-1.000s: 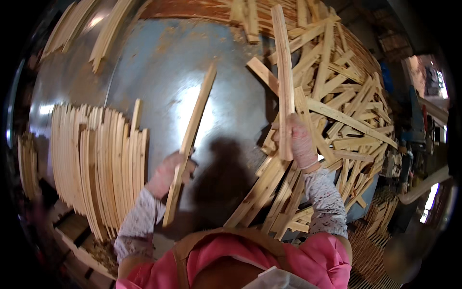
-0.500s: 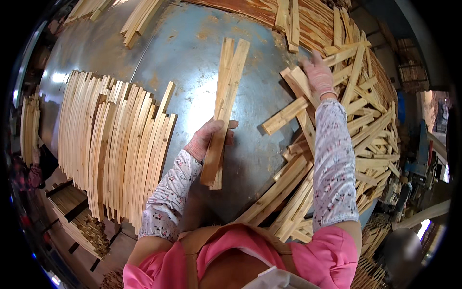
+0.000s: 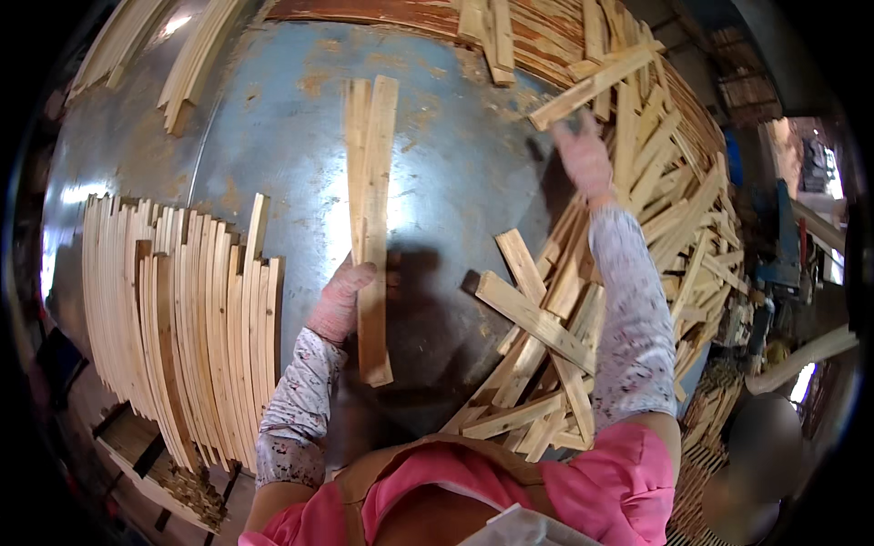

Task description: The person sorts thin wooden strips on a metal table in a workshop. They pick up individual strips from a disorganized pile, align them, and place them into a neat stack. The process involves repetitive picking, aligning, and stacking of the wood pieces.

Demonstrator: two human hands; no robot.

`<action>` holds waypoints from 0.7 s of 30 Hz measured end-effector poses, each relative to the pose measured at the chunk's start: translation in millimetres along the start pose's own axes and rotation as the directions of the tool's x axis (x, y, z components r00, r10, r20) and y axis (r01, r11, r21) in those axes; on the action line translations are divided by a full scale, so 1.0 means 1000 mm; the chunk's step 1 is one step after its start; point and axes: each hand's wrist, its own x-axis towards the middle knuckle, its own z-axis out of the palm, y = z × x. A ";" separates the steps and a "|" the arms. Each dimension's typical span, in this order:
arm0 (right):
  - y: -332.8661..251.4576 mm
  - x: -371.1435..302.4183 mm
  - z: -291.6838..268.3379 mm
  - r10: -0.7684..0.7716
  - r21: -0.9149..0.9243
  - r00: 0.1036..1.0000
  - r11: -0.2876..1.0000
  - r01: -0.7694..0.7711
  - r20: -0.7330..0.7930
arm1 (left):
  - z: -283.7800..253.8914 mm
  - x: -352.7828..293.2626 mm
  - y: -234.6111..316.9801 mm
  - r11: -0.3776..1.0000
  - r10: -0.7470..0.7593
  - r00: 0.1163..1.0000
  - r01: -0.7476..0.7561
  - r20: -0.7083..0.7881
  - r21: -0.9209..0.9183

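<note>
My left hand [image 3: 341, 296] is closed around two wooden slats [image 3: 375, 205], held lengthwise above the metal table and fanned slightly apart at their far ends. On the right, my right hand [image 3: 584, 162] reaches away from me, smeared by motion. Its fingertips meet the near edge of a single pale slat [image 3: 596, 86] slanting across the top of a loose heap [image 3: 651, 155]. Whether the fingers grip that slat is unclear. Below my right forearm, several more slats [image 3: 537, 318] lie crossed over one another. Both hands wear thin pinkish gloves.
A row of slats [image 3: 182, 328] lies side by side on the left of the metal table [image 3: 282, 118]. More bundles [image 3: 200, 64] lie at the far left. Reddish-brown boards [image 3: 391, 14] line the far edge. A stack of wood [image 3: 173, 491] stands below the table at lower left.
My right hand has come off the nearer slats, which now lie lower, crossed on the heap, and has reached the slanted slat. That slat has shifted leftward. My left hand keeps its two slats.
</note>
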 end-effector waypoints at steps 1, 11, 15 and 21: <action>-0.005 0.026 0.014 0.135 0.045 0.990 0.990 -0.134 -0.027 | 0.000 0.001 0.000 0.999 -0.037 0.999 0.036 -0.028 -0.027; -0.124 -0.033 -0.012 0.496 0.954 0.818 -0.096 -0.283 0.292 | -0.012 -0.012 -0.006 0.996 -0.015 1.000 0.013 -0.016 -0.089; -0.160 -0.237 -0.055 0.078 0.752 0.994 0.659 0.009 -0.080 | 0.014 -0.034 0.005 0.998 -0.020 0.999 0.019 -0.027 -0.053; -0.279 -0.435 -0.020 -0.014 0.866 0.953 0.420 -0.270 0.304 | 0.024 -0.102 -0.012 0.995 -0.094 0.992 0.089 -0.085 -0.054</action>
